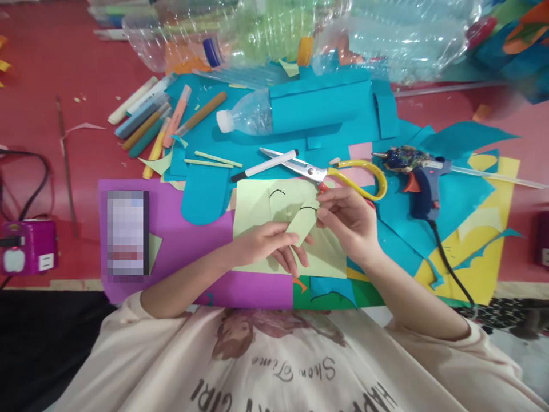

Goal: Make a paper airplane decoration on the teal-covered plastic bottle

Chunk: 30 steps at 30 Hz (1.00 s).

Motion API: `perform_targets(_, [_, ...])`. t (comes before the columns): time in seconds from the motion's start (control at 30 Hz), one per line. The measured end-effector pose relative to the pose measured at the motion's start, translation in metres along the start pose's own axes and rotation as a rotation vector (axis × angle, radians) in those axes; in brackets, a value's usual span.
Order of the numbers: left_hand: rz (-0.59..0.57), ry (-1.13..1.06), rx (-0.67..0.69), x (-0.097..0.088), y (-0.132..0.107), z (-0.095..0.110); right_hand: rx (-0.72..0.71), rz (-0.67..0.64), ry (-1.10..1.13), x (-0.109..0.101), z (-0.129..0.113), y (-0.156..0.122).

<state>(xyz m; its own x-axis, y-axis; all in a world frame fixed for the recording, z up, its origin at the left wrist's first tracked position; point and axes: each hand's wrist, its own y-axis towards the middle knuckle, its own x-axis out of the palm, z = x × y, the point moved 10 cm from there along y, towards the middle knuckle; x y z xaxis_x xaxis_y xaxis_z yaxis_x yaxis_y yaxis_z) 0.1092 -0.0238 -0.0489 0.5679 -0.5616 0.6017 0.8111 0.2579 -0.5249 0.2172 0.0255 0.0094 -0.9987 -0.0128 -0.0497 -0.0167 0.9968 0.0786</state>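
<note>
A small pale green paper strip (302, 224) with a black curved line near its top is held between both hands. My left hand (277, 243) pinches its lower end between thumb and fingers. At the upper right edge, the thumb and fingertips of my right hand (348, 220) close on the strip. Beneath them lies a larger pale green sheet (253, 229), and a piece with another black arc (277, 194) rests on it. Just beyond are yellow-handled scissors (315, 171), blades partly crossed by a white marker (270, 165).
A bottle wrapped in blue paper (317, 109) lies beyond the scissors. To the right is a glue gun (422, 177) with its cord running toward me. Markers (146, 114) cluster at left, above a phone (125, 232). Clear plastic bottles (386, 34) line the back.
</note>
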Motion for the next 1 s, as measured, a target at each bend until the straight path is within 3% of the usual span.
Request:
perform_targets(0.13, [0.032,-0.058,0.028,0.004,0.003,0.006,-0.046,-0.079,-0.179,-0.002,-0.012,0.002])
perform_targets(0.27, [0.181,-0.130,0.141,-0.009,0.004,0.017,-0.160,-0.144,-0.753,-0.016,-0.031,0.007])
perform_targets(0.37, [0.257,-0.145,0.220,-0.018,0.002,0.024,-0.127,-0.221,-1.133,-0.024,-0.023,0.011])
perform_targets(0.53, [0.314,-0.121,0.258,-0.025,-0.001,0.026,-0.049,-0.326,-1.384,-0.021,0.001,0.018])
perform_targets(0.63, [0.314,-0.133,0.281,-0.026,-0.002,0.027,-0.010,-0.329,-1.454,-0.015,0.005,0.023])
perform_targets(0.8, [0.322,-0.166,0.274,-0.028,-0.001,0.026,0.101,-0.322,-1.443,-0.018,-0.008,0.013])
perform_targets(0.9, [0.323,-0.166,0.272,-0.028,-0.002,0.025,0.089,-0.310,-1.319,-0.034,-0.023,-0.005])
perform_targets(1.0, [0.324,-0.160,0.280,-0.027,-0.002,0.026,0.160,-0.262,-1.083,-0.068,-0.027,-0.028])
